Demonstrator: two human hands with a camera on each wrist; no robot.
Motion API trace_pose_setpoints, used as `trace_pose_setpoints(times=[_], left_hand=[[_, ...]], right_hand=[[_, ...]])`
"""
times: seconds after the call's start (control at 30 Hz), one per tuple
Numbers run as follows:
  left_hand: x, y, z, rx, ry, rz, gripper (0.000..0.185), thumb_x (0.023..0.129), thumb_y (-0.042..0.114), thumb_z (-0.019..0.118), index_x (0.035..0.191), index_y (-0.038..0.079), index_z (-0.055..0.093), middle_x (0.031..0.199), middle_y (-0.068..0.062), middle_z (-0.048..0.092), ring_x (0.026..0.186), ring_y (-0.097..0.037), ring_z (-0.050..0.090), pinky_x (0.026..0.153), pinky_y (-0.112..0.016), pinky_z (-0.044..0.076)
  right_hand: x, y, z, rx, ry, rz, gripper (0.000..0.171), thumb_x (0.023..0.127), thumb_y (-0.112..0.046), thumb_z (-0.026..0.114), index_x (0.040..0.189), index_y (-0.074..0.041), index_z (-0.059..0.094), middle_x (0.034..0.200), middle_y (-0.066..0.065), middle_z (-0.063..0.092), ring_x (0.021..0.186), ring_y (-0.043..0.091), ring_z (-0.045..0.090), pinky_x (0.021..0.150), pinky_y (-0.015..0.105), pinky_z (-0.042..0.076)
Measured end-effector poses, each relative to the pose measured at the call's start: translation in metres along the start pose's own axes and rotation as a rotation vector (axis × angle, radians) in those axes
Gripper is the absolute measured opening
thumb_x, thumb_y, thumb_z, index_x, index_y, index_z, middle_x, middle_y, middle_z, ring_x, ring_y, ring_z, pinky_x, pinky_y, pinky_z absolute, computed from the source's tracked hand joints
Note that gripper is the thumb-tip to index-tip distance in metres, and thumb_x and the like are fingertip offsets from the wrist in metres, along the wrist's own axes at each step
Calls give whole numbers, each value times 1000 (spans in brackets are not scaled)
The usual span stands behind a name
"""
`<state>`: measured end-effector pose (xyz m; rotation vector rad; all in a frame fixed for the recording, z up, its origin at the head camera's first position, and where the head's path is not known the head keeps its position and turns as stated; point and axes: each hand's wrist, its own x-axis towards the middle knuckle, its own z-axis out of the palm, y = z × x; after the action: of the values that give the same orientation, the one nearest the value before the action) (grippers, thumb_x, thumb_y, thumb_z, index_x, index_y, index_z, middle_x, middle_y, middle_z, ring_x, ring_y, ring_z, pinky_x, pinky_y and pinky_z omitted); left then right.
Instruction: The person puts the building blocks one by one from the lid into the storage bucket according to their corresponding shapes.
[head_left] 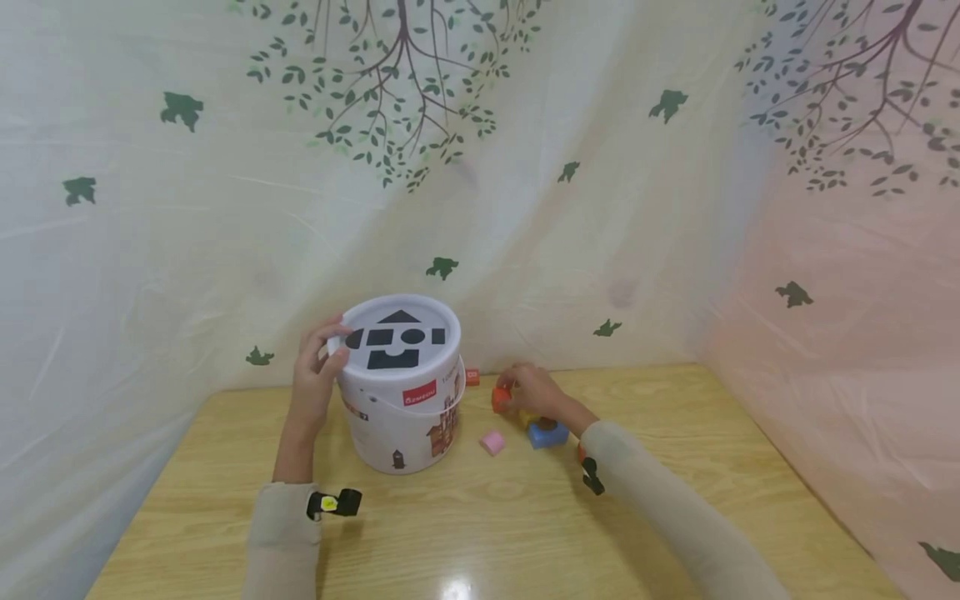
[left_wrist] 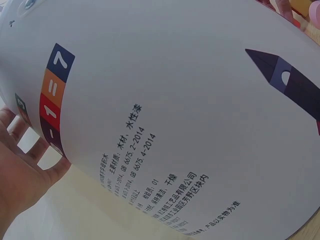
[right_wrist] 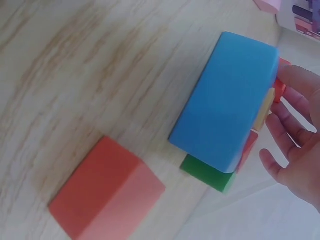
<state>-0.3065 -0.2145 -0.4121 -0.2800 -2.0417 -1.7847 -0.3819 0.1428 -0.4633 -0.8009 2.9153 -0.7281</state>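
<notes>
Pale sleeves [head_left: 283, 537] cross the table [head_left: 480, 525], where the left hand [head_left: 311, 375] grips a lidded bucket [head_left: 386, 425] near its top, seemingly to steady it, while the right hand [head_left: 536, 388] pinches a red block [head_left: 498, 401] near a blue block [head_left: 547, 436].

Soft light casts faint shadows and glare on the table [head_left: 465, 533].

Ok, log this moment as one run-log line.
left fingers: grip bucket at lid edge | right fingers: hold red block | pink block: on table, between bucket and blue block
</notes>
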Motion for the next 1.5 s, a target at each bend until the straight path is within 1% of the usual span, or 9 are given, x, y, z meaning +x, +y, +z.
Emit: trace_pose_setpoints(times=[0.17,0.47,0.6,0.73,0.93,1.1,1.3,1.43,1.5], left_hand=[[-1,0,0,15,4,0,40,98,27,54,132,4,55,159,-3,35,150,-26,27,124,-65,21],[0,0,0,18,1,-4,40,98,27,54,132,6,56,159,-3,34,150,-26,26,123,-65,21],[0,1,0,10,1,-4,40,98,26,54,132,5,55,159,-3,34,150,-26,27,124,-65,20],[1,1,0,8,7,-5,40,98,26,53,132,4,54,159,-4,35,149,-27,27,124,-64,20],[1,2,0,15,1,-11,41,99,30,54,131,5,56,159,-3,35,150,-26,27,123,-65,21],[0,2,1,6,0,-12,39,98,27,54,131,5,56,159,-3,35,149,-26,28,123,-65,22],[-1,2,3,0,0,-18,38,99,25,53,131,5,56,159,-3,35,149,-26,28,123,-65,21],[-2,2,1,5,0,-23,38,99,24,53,132,5,55,159,-3,35,149,-26,27,123,-64,21],[-2,2,1,7,-1,-23,39,99,25,53,133,5,54,159,-3,34,149,-26,27,123,-64,21]], right_hand=[[-2,-4,-5,2,-14,-33,27,85,-13,81,109,-4,74,109,12,73,103,28,66,92,46,56],[-4,-14,-18,9,-21,-133,22,85,-13,81,105,-4,75,106,11,74,102,27,66,93,44,56],[-6,-19,-25,41,-20,-133,25,84,-15,82,106,-5,74,106,10,73,102,26,66,94,44,56],[-6,-21,-33,74,-3,-142,26,84,-15,82,106,-5,74,106,10,72,101,26,66,95,48,56],[-8,-24,-44,124,13,-98,27,86,-16,81,110,-7,72,110,9,72,106,27,64,98,50,54],[-12,-32,-58,147,70,-108,32,87,-19,80,115,-6,71,112,9,71,108,30,63,96,46,54],[-16,-50,-79,200,204,-131,36,87,-21,81,118,-7,70,112,8,70,105,23,61,94,41,54],[-15,-65,-91,239,300,-167,36,87,-22,81,116,-7,69,110,8,69,104,26,61,92,41,54],[-15,-72,-95,254,324,-185,36,87,-23,82,116,-7,68,110,8,68,105,28,61,92,41,54]])
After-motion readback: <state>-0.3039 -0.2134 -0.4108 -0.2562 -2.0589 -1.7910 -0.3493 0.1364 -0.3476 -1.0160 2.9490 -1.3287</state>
